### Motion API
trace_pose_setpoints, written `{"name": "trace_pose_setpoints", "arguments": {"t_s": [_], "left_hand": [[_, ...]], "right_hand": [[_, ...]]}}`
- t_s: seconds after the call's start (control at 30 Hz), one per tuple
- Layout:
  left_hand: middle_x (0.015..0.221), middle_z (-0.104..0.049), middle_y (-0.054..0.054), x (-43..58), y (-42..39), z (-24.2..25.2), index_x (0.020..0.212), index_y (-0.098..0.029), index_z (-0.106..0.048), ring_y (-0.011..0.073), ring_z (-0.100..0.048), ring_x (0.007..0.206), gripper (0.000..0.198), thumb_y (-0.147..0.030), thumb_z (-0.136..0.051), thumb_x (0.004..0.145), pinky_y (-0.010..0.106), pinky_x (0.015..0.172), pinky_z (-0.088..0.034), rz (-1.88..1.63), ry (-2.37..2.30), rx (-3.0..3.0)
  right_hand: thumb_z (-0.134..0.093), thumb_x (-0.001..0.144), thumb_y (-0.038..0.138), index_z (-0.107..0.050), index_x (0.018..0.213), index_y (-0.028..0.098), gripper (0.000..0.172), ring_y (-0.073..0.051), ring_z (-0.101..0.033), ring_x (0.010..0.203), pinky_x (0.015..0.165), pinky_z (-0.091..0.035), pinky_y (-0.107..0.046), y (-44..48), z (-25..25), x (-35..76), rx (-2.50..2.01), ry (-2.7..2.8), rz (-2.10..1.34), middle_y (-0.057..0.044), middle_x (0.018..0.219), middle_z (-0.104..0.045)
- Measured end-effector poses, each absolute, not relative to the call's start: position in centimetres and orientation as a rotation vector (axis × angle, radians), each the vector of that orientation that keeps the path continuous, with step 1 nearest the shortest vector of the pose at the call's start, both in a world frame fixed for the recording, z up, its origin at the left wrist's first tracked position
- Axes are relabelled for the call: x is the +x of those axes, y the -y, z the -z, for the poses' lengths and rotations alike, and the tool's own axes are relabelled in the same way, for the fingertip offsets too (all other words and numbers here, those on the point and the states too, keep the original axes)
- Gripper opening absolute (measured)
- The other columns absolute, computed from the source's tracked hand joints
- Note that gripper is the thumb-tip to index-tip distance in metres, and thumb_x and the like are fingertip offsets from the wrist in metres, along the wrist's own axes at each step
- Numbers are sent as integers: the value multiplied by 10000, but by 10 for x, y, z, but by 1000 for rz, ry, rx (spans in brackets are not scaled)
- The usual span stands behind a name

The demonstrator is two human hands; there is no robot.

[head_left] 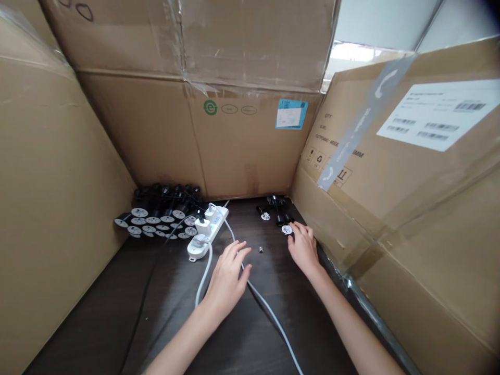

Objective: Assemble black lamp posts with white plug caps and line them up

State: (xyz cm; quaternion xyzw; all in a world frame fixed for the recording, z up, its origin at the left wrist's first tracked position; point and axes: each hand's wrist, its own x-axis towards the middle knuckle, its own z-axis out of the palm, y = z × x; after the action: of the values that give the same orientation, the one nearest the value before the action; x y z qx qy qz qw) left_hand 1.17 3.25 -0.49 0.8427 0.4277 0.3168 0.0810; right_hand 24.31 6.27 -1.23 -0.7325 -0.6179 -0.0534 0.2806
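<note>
Both hands (227, 273) reach over a dark tabletop (295, 317) walled by cardboard boxes (242, 151).

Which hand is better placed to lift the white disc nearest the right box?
Probably the right hand: it is at the white disc, while the left hand is nearer the power strip.

Soft, fairly even light fills the scene, brightest at the blown-out strip (353, 52) in the upper right, with a dull sheen across the dark tabletop (167, 323) and glints on the clear tape (189, 83). The black pile (167, 200) sinks into shadow; fine marks on the white disc (287, 229) are unclear. Wide-angle stretch slants the cardboard walls (42, 182), and the top right corner darkens.
</note>
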Motion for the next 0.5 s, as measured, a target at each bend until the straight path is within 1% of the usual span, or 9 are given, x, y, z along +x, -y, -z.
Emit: {"name": "trace_pose_setpoints", "arguments": {"t_s": [0.07,0.13,0.27,0.5], "left_hand": [[1246,-475,83,10,-31,8,1129,-172,-501,219,-363,1234,297,-166,-429,842,414,1008,-364,-946,-1291,2504],[1240,-481,80,10,-29,10,1119,-170,-505,216,-365,1232,289,-157,-427,841,408,1003,-372,-944,-1308,2498],[1226,-492,80,12,-27,14,1106,-169,-512,229,-368,1229,279,-150,-421,843,422,989,-382,-916,-1314,2534],[1209,-506,95,13,-26,22,1072,-154,-538,267,-368,1225,264,-134,-435,830,443,953,-403,-845,-1287,2616]], "right_hand": [[-500,792,105,-556,1175,116,388,-353,-338,1129,843,-368,-508,-66,17,240,-2017,1688,153,-130,1291,-441],[-533,779,120,-581,1145,119,370,-375,-331,1123,826,-358,-529,-66,21,236,-2050,1729,159,-141,1310,-417],[-553,777,139,-587,1136,143,360,-334,-382,1067,820,-369,-482,-62,25,229,-2089,1787,167,-125,1290,-430],[-542,791,133,-606,1068,209,294,-249,-437,1004,801,-383,-371,-56,26,232,-2111,1801,140,-53,1164,-536]]}}
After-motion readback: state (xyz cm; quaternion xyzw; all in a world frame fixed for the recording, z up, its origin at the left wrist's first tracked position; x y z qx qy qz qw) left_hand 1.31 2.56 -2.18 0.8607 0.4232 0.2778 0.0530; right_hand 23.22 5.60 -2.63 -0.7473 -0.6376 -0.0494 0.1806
